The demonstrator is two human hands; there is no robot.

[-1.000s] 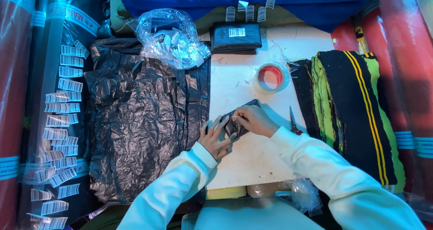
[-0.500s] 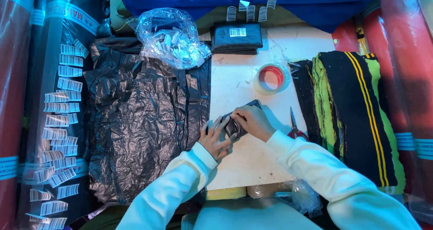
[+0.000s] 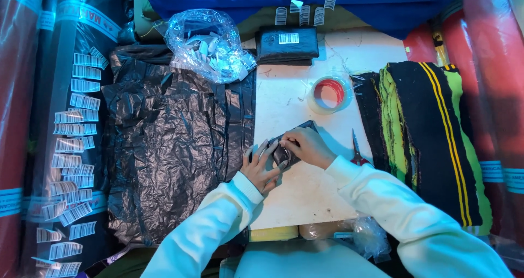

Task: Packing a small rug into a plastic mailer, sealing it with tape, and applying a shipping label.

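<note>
A small dark plastic-wrapped packet (image 3: 295, 139) lies on the white table (image 3: 305, 190). My left hand (image 3: 263, 166) grips its near end, fingers curled over the edge. My right hand (image 3: 307, 146) rests on top of the packet, fingertips pinching the wrap close to the left hand's fingers. Most of the packet is hidden under both hands. Both arms wear pale long sleeves.
Crumpled black plastic sheets (image 3: 174, 141) lie left. A clear bag of labels (image 3: 207, 46) and a black wrapped packet (image 3: 287, 44) sit at the back. A tape roll (image 3: 329, 94) and scissors (image 3: 357, 150) are right of the hands, beside stacked striped fabric (image 3: 426, 130). Barcode stickers (image 3: 71, 147) line the far left.
Both hands have stayed on the packet, with only small shifts of the fingers along the wrap. Nothing else has moved.
</note>
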